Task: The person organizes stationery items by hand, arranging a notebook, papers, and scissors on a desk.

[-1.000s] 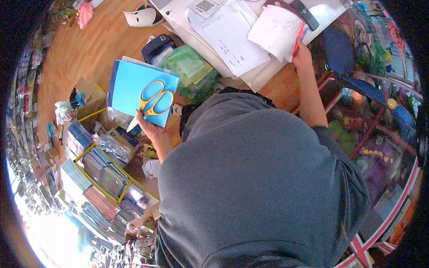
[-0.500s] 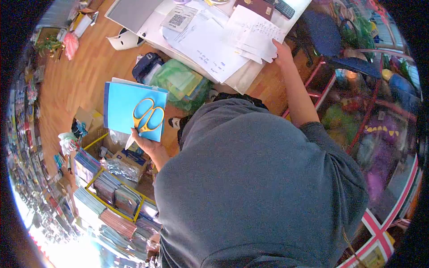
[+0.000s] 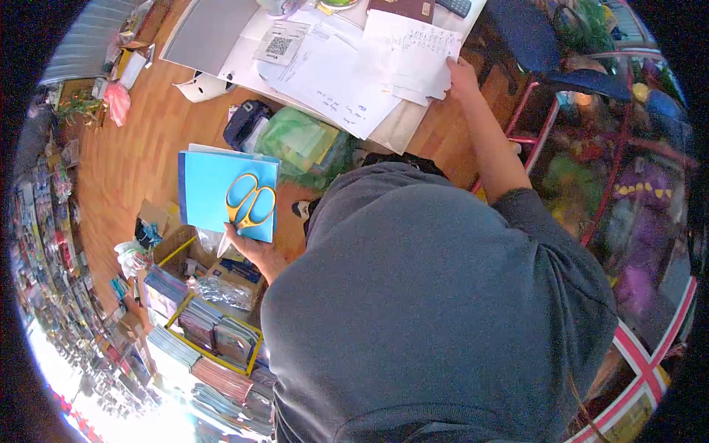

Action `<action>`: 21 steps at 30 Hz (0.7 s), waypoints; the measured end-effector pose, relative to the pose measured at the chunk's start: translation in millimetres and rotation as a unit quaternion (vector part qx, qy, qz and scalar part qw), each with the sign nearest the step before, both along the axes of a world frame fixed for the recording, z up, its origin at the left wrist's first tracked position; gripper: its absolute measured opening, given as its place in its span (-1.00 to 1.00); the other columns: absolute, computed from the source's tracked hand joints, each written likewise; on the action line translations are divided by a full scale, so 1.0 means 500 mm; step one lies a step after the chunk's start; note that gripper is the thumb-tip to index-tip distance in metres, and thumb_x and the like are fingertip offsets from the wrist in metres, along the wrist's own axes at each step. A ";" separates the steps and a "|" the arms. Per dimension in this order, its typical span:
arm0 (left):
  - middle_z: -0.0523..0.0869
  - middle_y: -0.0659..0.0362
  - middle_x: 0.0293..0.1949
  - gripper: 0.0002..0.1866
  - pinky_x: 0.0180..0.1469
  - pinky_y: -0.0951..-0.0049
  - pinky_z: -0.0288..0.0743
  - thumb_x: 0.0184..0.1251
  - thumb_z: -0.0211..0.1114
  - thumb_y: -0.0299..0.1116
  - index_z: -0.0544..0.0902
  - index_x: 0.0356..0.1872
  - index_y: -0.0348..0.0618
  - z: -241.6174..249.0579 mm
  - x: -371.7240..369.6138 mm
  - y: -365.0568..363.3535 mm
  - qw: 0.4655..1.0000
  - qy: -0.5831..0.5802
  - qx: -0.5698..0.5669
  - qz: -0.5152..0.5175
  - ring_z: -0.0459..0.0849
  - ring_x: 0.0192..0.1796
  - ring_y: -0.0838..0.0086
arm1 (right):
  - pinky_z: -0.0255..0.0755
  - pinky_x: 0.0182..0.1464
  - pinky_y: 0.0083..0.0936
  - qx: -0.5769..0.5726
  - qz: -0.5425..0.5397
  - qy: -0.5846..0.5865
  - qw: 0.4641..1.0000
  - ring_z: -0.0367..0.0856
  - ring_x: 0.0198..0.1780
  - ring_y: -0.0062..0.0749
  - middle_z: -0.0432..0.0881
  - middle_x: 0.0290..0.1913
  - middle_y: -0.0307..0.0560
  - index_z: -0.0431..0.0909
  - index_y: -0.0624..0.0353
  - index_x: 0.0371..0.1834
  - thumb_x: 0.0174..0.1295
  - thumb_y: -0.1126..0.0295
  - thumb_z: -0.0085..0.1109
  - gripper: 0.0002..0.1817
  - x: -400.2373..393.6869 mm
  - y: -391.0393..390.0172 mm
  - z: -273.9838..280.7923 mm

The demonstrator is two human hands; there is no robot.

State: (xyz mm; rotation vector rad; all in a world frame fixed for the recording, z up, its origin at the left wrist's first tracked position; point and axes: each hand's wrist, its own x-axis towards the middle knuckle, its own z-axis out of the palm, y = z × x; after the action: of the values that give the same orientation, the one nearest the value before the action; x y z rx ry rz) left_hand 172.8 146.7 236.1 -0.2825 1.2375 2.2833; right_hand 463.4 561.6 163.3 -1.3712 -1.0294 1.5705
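Observation:
My left hand (image 3: 255,249) is closed around a pair of scissors with orange handles (image 3: 240,220) and a bright blue notebook or folder (image 3: 205,186). The scissors lie across the blue cover, handle loops upward, and part of a blade shows below my fingers. A dark blue strip runs down the cover's left side, and pale sheets peek out at its top edge. At the table's right side, my right hand (image 3: 463,78) pinches the edge of some handwritten white sheets (image 3: 413,65). My fingertips there are partly hidden by the paper.
More papers (image 3: 325,88) and a QR-code card (image 3: 281,44) lie on the white table. Beneath its near edge sit a green plastic bag (image 3: 295,140) and a dark blue pouch (image 3: 246,124). Magazines fill a yellow-framed rack (image 3: 214,332) at lower left. A dark blue chair (image 3: 528,44) stands right.
The view has turned slightly, moving the table toward the left. Both hands keep their holds, and the sheets in my right hand appear a little higher in the view.

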 end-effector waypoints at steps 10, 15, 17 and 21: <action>0.43 0.02 0.01 -0.47 -0.03 0.20 0.43 0.17 0.03 -0.07 0.30 0.06 -0.24 0.021 0.009 0.013 1.000 -0.006 0.017 -0.013 0.46 -0.01 0.22 | 0.37 -0.07 -0.29 -0.118 -0.101 0.022 0.988 0.46 -0.11 -0.21 0.46 -0.11 0.04 0.30 0.40 -0.05 0.23 0.25 -0.15 -0.60 -0.014 0.004 0.047; 0.43 0.02 0.01 -0.46 -0.04 0.19 0.43 0.16 0.02 -0.05 0.31 0.05 -0.25 0.038 0.017 0.021 1.000 -0.008 -0.003 -0.002 0.47 -0.02 0.21 | 0.36 -0.04 -0.26 -0.124 -0.095 0.041 0.987 0.44 -0.08 -0.19 0.43 -0.06 0.05 0.28 0.40 -0.03 0.22 0.25 -0.13 -0.59 -0.012 0.020 0.042; 0.43 0.02 0.01 -0.46 -0.04 0.19 0.43 0.16 0.02 -0.05 0.30 0.05 -0.25 0.025 0.009 0.012 1.000 -0.005 0.001 -0.014 0.47 -0.02 0.21 | 0.38 -0.09 -0.29 -0.135 -0.060 0.064 0.987 0.49 -0.16 -0.18 0.48 -0.11 0.02 0.32 0.39 -0.07 0.18 0.29 -0.06 -0.62 -0.012 0.030 0.033; 0.43 0.02 0.00 -0.46 -0.05 0.19 0.44 0.16 0.03 -0.05 0.30 0.05 -0.25 0.020 0.010 0.011 1.000 -0.004 0.019 -0.019 0.47 -0.02 0.22 | 0.39 -0.19 -0.38 0.056 -0.030 -0.146 0.987 0.53 -0.28 -0.23 0.55 -0.22 -0.02 0.43 0.39 -0.19 0.13 0.28 -0.02 -0.66 -0.025 0.012 0.044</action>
State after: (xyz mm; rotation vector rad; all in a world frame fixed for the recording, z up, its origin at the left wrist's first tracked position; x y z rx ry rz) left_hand 177.7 152.1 246.1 -0.2530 1.1837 2.2685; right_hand 451.1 567.8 185.5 -1.5687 -1.2190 1.2709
